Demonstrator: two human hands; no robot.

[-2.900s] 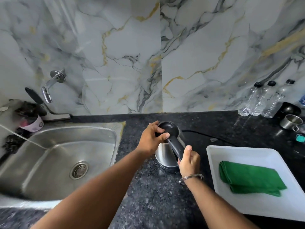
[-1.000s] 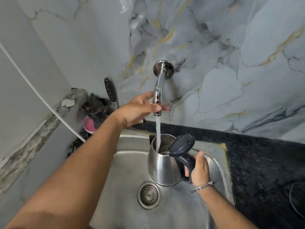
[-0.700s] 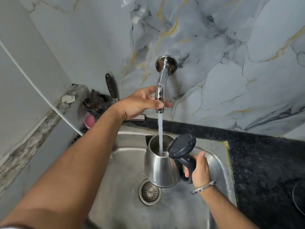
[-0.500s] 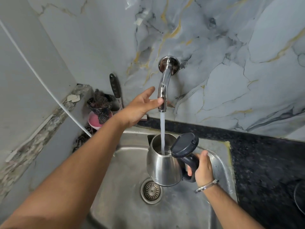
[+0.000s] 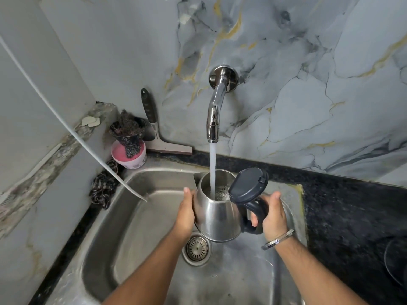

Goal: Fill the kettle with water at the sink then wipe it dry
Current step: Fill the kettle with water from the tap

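Note:
A steel kettle (image 5: 217, 219) with its dark lid (image 5: 247, 186) flipped up hangs over the steel sink (image 5: 132, 227), above the drain (image 5: 196, 248). Water runs from the wall tap (image 5: 213, 119) straight into the kettle's mouth. My right hand (image 5: 272, 219) grips the black handle on the kettle's right. My left hand (image 5: 186, 213) presses flat against the kettle's left side, steadying it.
In the back left corner stand a pink cup (image 5: 130, 156) with a dark scrubber, a squeegee (image 5: 158, 133) against the wall and a crumpled dark cloth (image 5: 103, 188). A white cord (image 5: 66, 126) slants down over the sink. Black granite counter (image 5: 352, 216) lies to the right.
My left hand has let go of the tap and dropped onto the kettle's left side. The water keeps running. The kettle stays under the stream in my right hand.

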